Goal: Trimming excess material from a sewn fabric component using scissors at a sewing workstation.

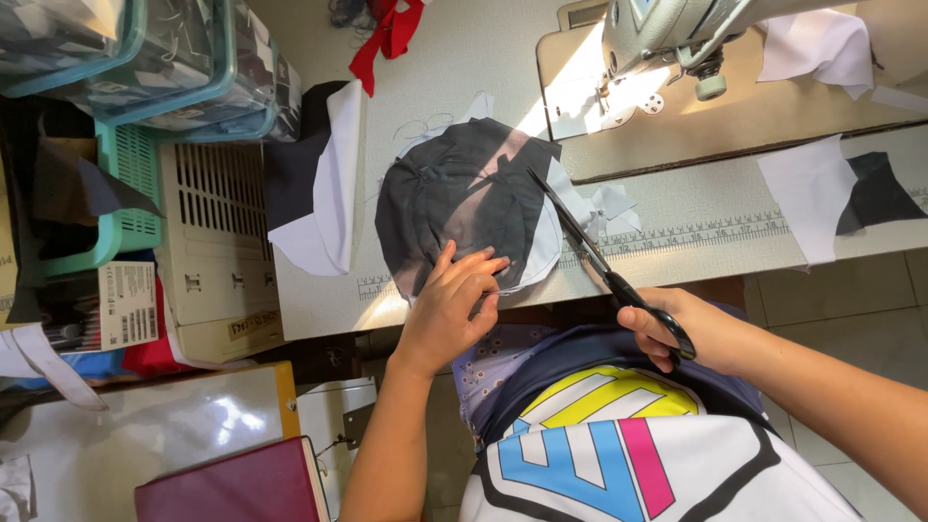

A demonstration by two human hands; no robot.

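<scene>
A round piece of black fabric lies over a white layer on the sewing table. My left hand presses flat on its near edge, fingers spread over the cloth. My right hand grips the black handles of a pair of scissors. The long blades point up and left along the fabric's right edge, slightly apart, near small white offcuts.
A sewing machine stands at the back right. White and black fabric pieces lie to the right, a white and dark piece to the left. Plastic crates and a beige basket sit at left. Red cloth lies far back.
</scene>
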